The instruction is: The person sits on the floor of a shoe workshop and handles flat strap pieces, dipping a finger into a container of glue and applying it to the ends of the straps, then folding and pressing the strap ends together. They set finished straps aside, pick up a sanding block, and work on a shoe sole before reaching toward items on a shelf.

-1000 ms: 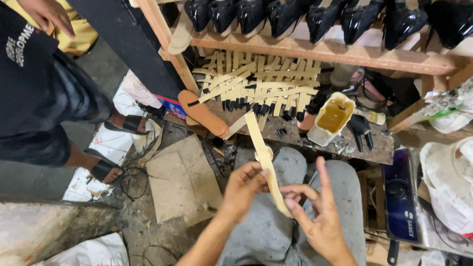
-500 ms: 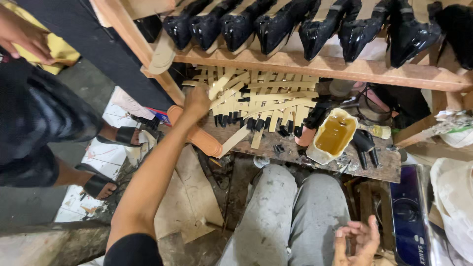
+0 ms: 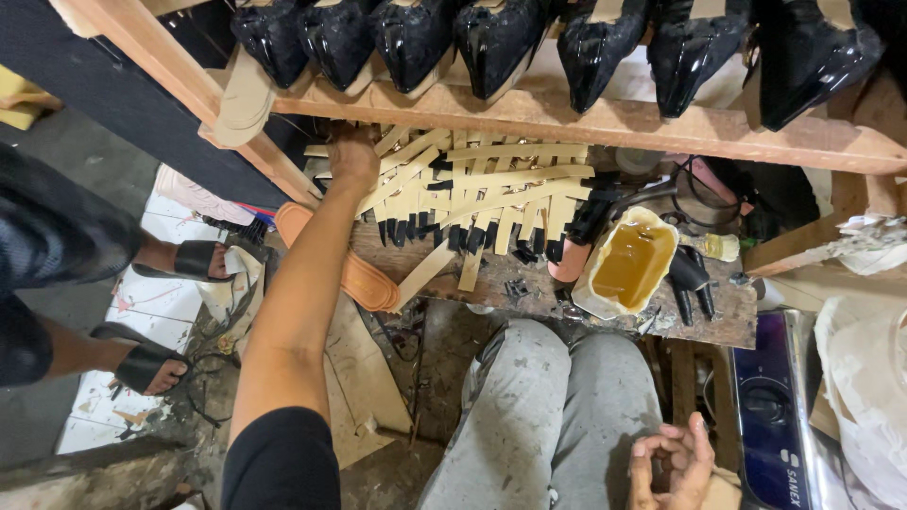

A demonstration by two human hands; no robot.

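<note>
1. Nearest the camera, the right hand [image 3: 673, 463] rests by the grey-trousered knees [image 3: 557, 416], fingers loosely curled and holding nothing
2. Beyond the knees, on the worn wooden bench [image 3: 529, 283], a squashed pale tub [image 3: 628, 266] holds amber glue; black heels [image 3: 690, 279] lie beside it
3. Further on, the left hand [image 3: 353, 157] reaches onto the pile of tan insole strips [image 3: 482, 194]; its fingers curl down on them, whether gripping one I cannot tell
4. Farthest, glossy black shoes [image 3: 491, 42] line a wooden rack [image 3: 605, 118]; another person's sandalled feet [image 3: 161, 312] stand on the dirty floor at left
</note>
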